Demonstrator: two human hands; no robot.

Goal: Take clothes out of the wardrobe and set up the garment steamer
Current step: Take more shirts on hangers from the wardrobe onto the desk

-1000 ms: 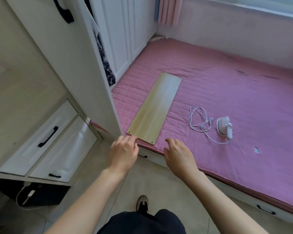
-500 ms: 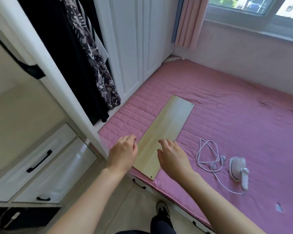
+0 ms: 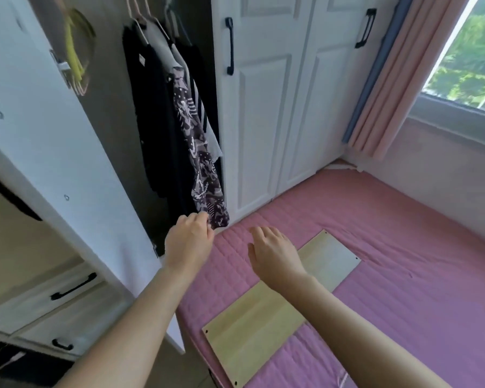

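The wardrobe (image 3: 179,29) stands open on the left, with dark clothes on hangers inside. In front hangs a purple patterned garment (image 3: 200,163), beside black clothes (image 3: 157,121). My left hand (image 3: 189,242) is at the hem of the patterned garment, fingers curled and touching the cloth; a firm grip cannot be made out. My right hand (image 3: 272,253) hovers open above the pink mattress (image 3: 403,261), close to the hem. The steamer is out of view; only a bit of its white cord (image 3: 343,380) shows at the bottom edge.
A pale wooden board (image 3: 263,323) lies on the mattress under my right forearm. The open wardrobe door (image 3: 53,163) juts out at left, with white drawers (image 3: 67,298) below it. Closed white doors (image 3: 277,107), a pink curtain (image 3: 403,88) and a window (image 3: 473,65) stand behind.
The view has swung up from the bed edge to the open wardrobe. Both hands have moved up and forward from the board's near end; the left now reaches the patterned garment's hem. The steamer left the view.
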